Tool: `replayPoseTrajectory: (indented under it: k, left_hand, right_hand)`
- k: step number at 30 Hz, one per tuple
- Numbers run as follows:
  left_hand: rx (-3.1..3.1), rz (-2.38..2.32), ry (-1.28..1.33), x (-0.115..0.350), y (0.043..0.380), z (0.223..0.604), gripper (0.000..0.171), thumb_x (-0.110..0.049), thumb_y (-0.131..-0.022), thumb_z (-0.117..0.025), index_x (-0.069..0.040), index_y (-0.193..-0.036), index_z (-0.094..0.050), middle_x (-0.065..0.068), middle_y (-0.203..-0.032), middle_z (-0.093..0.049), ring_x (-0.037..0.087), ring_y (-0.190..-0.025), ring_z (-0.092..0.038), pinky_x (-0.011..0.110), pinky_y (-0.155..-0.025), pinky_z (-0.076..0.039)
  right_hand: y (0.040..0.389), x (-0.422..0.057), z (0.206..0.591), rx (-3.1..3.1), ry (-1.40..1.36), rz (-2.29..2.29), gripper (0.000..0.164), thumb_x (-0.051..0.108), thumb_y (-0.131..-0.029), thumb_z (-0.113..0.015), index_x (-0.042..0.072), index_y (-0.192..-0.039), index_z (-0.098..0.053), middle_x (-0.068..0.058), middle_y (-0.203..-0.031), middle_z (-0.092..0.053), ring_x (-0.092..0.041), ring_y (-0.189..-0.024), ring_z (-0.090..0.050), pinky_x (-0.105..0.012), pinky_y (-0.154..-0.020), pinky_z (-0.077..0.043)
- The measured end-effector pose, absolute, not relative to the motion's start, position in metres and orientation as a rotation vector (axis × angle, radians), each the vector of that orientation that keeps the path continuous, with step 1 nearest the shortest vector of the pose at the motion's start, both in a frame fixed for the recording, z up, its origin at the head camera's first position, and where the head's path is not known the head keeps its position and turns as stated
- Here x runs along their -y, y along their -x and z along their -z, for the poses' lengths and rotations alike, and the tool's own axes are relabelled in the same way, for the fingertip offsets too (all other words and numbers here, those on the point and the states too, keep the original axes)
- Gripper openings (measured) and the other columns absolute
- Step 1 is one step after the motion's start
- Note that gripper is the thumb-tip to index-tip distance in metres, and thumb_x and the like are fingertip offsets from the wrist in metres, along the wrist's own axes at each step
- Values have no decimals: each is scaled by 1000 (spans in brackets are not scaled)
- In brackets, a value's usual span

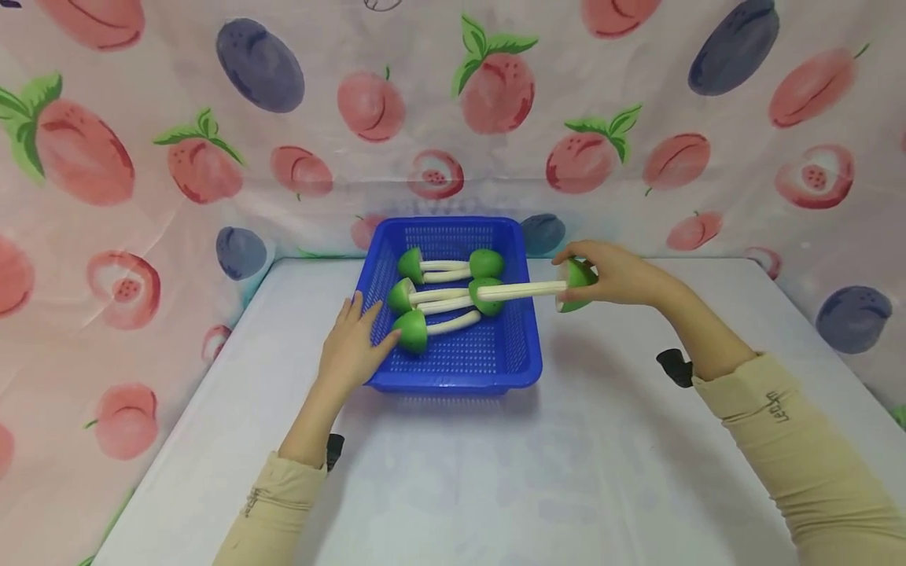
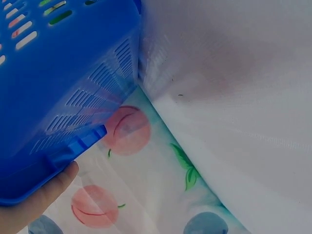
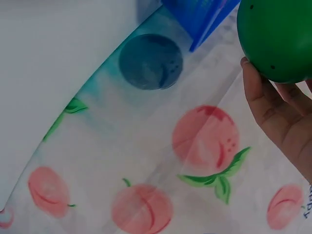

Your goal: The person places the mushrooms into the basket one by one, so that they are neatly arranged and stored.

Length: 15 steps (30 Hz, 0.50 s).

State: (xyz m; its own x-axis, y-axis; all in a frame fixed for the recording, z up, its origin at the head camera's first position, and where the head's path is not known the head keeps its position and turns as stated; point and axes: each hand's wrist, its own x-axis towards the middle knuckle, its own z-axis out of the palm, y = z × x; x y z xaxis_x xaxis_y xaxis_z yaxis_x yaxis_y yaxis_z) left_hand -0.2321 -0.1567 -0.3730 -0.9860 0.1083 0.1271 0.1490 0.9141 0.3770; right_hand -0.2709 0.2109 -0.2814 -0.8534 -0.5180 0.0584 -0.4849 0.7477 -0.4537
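Observation:
Between thumb and fingers my right hand (image 1: 609,271) grips a toy mushroom by its green cap (image 1: 582,274). Its white stem points left, above the right rim of a blue plastic basket (image 1: 453,383). In the right wrist view the fingers (image 3: 287,112) touch the smooth round cap (image 3: 278,39). My left hand (image 1: 350,350) rests at the basket's left rim with fingers spread; the left wrist view shows a finger (image 2: 58,183) along that rim. Several more green-capped mushrooms (image 1: 410,332) lie on their sides inside, caps at both ends of the group.
A white-covered table (image 1: 594,456) carries the basket near its back edge. Behind it hangs a pink cloth (image 1: 425,102) printed with peaches and plums. Black straps (image 1: 675,367) show at both wrists below the beige sleeves.

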Motion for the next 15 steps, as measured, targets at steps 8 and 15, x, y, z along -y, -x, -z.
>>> replayPoseTrajectory:
  k: [8,15]
  left_hand:
    - [2966,602,196,159,232,374,68,-46,-92,-52,-2,-143,-38,28,-153,-18,44,-143,-14,61,-109,-26]
    - [2969,608,197,158,232,372,68,-45,-92,-52,-2,-143,-38,28,-153,-17,44,-143,-13,62,-108,-26]
  right_hand:
    - [274,-185,286,-2838,882,646,49,23,-82,-73,2,-123,-54,-9,-90,-54,-21,-81,-48,-29,-66,-43]
    - [276,-165,293,-2827,915,655,49,23,-81,-74,3,-122,-55,-11,-97,-57,-21,-82,-50,-29,-67,-45]
